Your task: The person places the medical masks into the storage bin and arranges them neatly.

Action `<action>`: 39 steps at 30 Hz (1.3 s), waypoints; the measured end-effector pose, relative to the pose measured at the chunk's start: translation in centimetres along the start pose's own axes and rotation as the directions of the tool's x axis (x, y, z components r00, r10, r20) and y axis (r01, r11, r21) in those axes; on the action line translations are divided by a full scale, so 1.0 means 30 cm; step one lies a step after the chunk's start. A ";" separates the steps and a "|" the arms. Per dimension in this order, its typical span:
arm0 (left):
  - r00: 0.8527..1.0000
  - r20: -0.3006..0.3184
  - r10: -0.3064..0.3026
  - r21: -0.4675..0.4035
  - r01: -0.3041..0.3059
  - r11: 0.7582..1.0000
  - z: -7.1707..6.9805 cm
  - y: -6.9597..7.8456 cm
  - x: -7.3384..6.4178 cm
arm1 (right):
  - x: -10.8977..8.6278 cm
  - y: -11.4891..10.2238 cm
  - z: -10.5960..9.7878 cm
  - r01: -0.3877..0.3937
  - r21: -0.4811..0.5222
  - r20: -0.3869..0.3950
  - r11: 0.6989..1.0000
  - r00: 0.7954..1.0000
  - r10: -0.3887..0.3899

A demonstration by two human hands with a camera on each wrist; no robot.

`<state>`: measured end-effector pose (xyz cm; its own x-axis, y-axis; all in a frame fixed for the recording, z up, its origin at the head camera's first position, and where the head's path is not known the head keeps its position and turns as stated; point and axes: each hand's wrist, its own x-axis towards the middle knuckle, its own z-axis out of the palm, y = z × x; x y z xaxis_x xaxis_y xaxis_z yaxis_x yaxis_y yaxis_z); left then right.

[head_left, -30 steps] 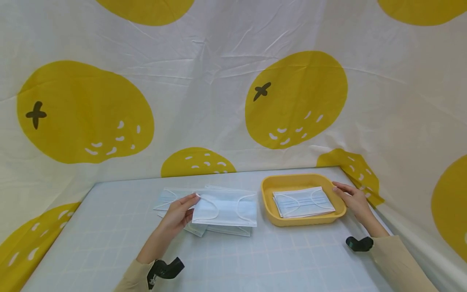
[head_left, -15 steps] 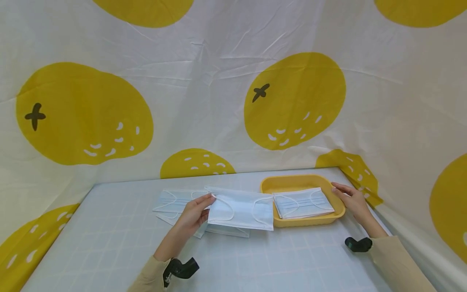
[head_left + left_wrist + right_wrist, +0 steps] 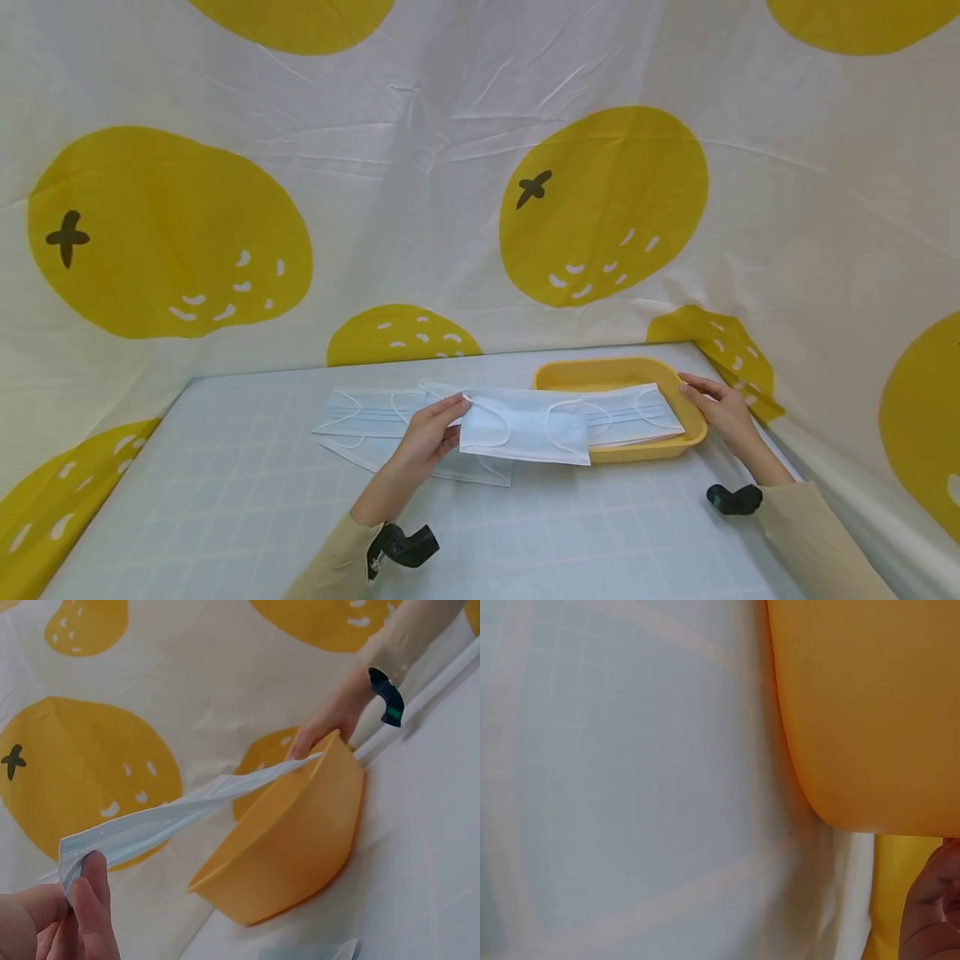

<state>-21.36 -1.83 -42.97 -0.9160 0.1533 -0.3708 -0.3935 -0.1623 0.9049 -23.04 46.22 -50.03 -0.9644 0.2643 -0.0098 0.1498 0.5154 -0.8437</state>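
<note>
Between thumb and fingers, my left hand (image 3: 423,442) pinches the left end of a pale blue face mask (image 3: 521,429) with white ear loops. That mask hangs above the table, its right end in front of the yellow plastic basin (image 3: 645,452). Inside the basin lies a small stack of face masks (image 3: 637,417), partly covered by the held one. My right hand (image 3: 723,414) holds the basin's right rim. In the left wrist view the held mask (image 3: 150,825) stretches from my fingertips toward the basin (image 3: 292,847). The right wrist view has the basin's outer wall (image 3: 870,712) close up.
Several loose face masks (image 3: 360,412) overlap on the table left of the basin, partly behind my left hand. The table wears a pale checked cloth (image 3: 225,500). A white curtain (image 3: 420,208) with yellow fruit shapes hangs behind and at both sides.
My left hand has moved right with the pinched mask, from over the loose masks to the basin's left side. My right hand stays on the rim.
</note>
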 end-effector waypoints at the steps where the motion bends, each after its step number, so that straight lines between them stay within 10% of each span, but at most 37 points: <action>1: 1.000 0.005 0.000 -0.005 0.000 1.000 0.005 -0.001 0.002 | 0.001 0.001 0.000 0.000 0.001 0.000 1.000 1.000 0.000; 13: 1.000 -0.002 -0.013 0.015 0.013 1.000 0.062 0.006 0.016 | 0.033 0.030 -0.008 -0.007 -0.026 0.022 1.000 1.000 0.008; 29: 1.000 0.026 0.005 -0.040 -0.004 0.999 0.150 0.019 0.035 | -0.093 -0.199 -0.029 -0.050 -0.100 0.098 0.994 0.993 0.060; 39: 1.000 0.006 -0.016 -0.053 0.016 0.998 0.219 0.007 0.069 | -0.055 -0.142 -0.013 -0.091 -0.075 0.056 0.993 0.994 0.095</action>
<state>-22.84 4.86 -42.18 -0.9090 0.1616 -0.3842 -0.4121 -0.2109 0.8864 -22.01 43.90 -46.22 -0.9565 0.2662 -0.1196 0.2523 0.5487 -0.7970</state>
